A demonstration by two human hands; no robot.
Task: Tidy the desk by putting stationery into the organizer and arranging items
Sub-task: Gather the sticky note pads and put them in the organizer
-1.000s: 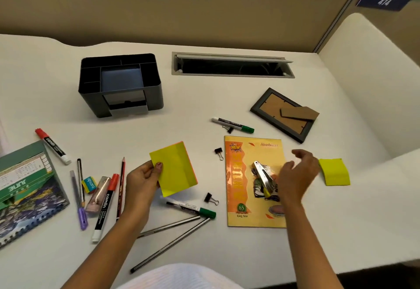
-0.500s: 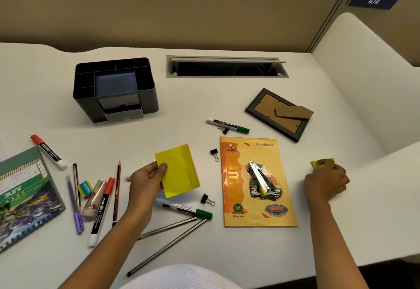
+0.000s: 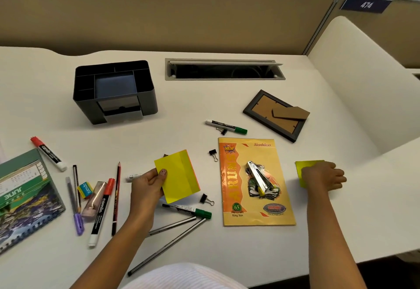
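My left hand [image 3: 148,184] pinches a yellow sticky-note pad [image 3: 179,176] by its left edge, held just above the desk. My right hand [image 3: 323,176] lies over a second yellow sticky-note pad [image 3: 305,167] at the right of the desk, fingers curled round it so only its left part shows. The dark grey organizer [image 3: 114,93] stands at the back left, its compartments holding nothing I can see. Markers, pens and a pencil [image 3: 116,197] lie scattered at the front left.
A yellow notebook [image 3: 241,186] with a stapler [image 3: 259,178] on it lies between my hands. Binder clips [image 3: 213,154], green-capped markers [image 3: 226,126], a face-down photo frame [image 3: 276,115], a calendar [image 3: 22,197] and an open cable slot [image 3: 223,70] are on the desk.
My right hand reached right from over the notebook onto the second sticky pad and has drawn it a little leftward. My left hand kept holding the first pad.
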